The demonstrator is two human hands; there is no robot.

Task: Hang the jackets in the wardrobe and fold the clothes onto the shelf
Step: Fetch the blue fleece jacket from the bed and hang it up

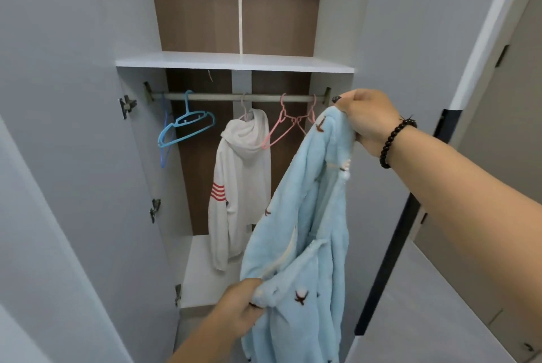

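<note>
A light blue fleece jacket [305,216] with small dark motifs hangs in front of the open wardrobe, held by both hands. My right hand [366,119] grips its top edge, high up near the right end of the rail [234,97]. My left hand [243,304] grips a lower fold. A white hooded jacket [240,180] with red stripes hangs on a pink hanger at the middle of the rail. Empty pink hangers [281,128] hang to its right. Blue hangers [184,125] hang at the left.
A white shelf [234,62] spans the wardrobe above the rail. The grey left door [73,142] stands open with hinges along its inner edge. A white bottom board [199,271] lies below the hanging jacket. A dark-edged door [404,230] is at the right.
</note>
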